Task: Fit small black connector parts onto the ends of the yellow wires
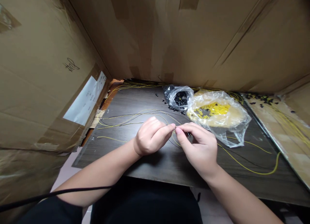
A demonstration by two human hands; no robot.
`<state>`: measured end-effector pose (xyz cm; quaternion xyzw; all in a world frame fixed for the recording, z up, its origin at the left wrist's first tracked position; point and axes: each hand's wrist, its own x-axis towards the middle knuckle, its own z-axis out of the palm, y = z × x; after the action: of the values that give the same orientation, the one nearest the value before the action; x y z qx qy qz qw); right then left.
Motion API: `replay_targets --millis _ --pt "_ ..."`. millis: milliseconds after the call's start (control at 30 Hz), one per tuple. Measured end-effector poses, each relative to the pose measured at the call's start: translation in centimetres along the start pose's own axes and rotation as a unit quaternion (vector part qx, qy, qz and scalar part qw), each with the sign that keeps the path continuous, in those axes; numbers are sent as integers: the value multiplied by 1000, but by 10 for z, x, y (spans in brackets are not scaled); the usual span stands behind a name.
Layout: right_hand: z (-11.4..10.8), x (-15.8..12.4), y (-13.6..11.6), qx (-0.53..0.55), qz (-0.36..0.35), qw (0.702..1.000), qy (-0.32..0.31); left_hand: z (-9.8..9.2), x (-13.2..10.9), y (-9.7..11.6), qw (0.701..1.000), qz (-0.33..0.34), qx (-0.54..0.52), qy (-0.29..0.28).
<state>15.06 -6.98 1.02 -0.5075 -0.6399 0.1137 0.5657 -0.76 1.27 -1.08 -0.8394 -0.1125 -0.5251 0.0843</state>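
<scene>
In front of me, above the dark table (126,153), my left hand (153,135) is closed, with thumb and index finger pinched. Its fingertips meet those of my right hand (200,144), which is also pinching. Something tiny and dark shows between the fingertips, too small to name. Yellow wires (113,124) and thin black wires (121,118) run across the table behind and beneath my hands. Another yellow wire (247,170) curves out on the right of my right hand. A small black piece (189,134) shows beside the right fingers; whether it is held cannot be told.
A clear plastic bag of small black parts (181,99) lies open at the back, with several loose black pieces (171,108) near it. Beside it is a bag of small yellow parts (214,109). Cardboard walls (150,39) enclose the table; a cardboard sheet (285,127) carries wires.
</scene>
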Motion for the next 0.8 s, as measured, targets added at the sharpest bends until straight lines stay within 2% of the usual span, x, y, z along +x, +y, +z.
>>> replay_targets --millis 200,333,433,567,667,800 --pt "0 2 2 -14 -10 1000 11 -1 1 1 1000 0 5 -12" --pt "-3 1 5 8 -9 1000 -8 -1 2 1 1000 -18 -4 6" --pt "-4 -2 8 52 13 998 -38 -2 2 0 998 -49 -25 21" --pt "0 -6 11 132 74 988 -41 -4 4 1 995 -80 -43 36" --pt "2 -7 11 184 115 976 -33 -5 4 3 995 -83 -43 37" --pt "2 -5 11 200 130 971 -31 -5 5 5 996 -71 -51 32"
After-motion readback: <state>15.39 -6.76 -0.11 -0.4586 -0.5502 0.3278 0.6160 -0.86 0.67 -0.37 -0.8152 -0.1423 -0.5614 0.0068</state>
